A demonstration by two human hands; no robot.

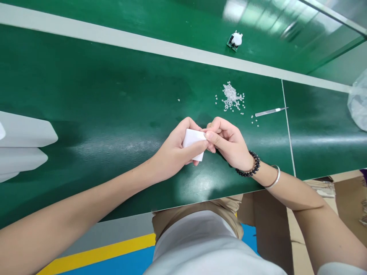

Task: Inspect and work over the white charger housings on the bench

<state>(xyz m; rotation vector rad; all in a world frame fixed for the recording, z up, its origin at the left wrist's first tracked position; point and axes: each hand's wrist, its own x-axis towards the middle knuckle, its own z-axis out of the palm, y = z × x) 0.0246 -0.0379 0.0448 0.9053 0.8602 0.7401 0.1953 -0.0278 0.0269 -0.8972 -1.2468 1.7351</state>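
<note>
Firstly, left hand (179, 151): wrapped round a white block (192, 138), thumb laid across its face. Right hand (228, 143): thumb and finger drawn to a narrow pinch at the block's right edge; whether something small sits in the pinch, cannot tell. Likely fault: the block slips or tilts if the left thumb presses off-centre while the right fingertips work at the edge.

Bracelet (257, 163), black beads, on the right wrist. Could catch loose bits if the wrist sweeps forward.

Pile (231, 95) of small clear bits, beyond the right hand, strays about it. Could scatter if a knuckle or sleeve brushes through.

Single bit (179, 100), beyond the left hand, apart from the pile. Easily lost, being small and pale.

Tweezers (268, 112), right of the pile, tip across the table seam (288, 128). Could be knocked by an outward swing of the right hand.

Module (235, 41), white-topped, farthest beyond the right hand.
</note>
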